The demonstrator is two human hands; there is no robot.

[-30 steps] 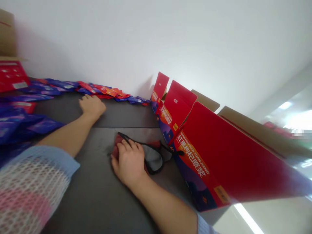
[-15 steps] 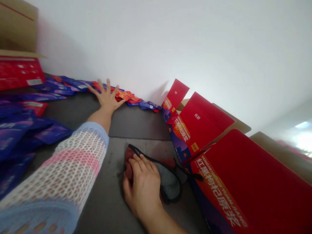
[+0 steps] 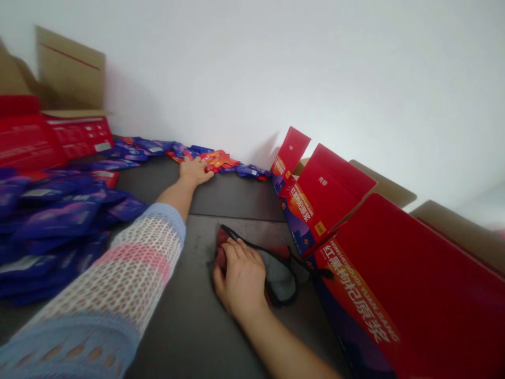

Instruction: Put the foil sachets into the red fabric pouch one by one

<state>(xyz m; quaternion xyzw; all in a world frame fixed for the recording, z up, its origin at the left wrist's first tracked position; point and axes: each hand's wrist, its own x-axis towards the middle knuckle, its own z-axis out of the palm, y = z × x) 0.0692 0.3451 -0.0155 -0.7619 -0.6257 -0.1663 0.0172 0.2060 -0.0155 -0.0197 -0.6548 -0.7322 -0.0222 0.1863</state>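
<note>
My left hand reaches to the row of small sachets along the wall. Its fingers are bent down over the red and orange ones, with the fingertips partly hidden. Nearer to me, my right hand presses on a dark red cloth item with black edging, its fingers curled on the cloth. A grey rounded panel and a black strap stick out to the right of that hand. What kind of item it is I cannot make out.
Open red cartons stand in a line on the right, flaps up. Another open carton is at the back left, beside a heap of blue sachets. The dark tabletop meets a white wall.
My left hand has gone from closed, to fingers spread over the sachets, to bent down on them farther right. My right hand stays on the cloth. The view has swung about.
</note>
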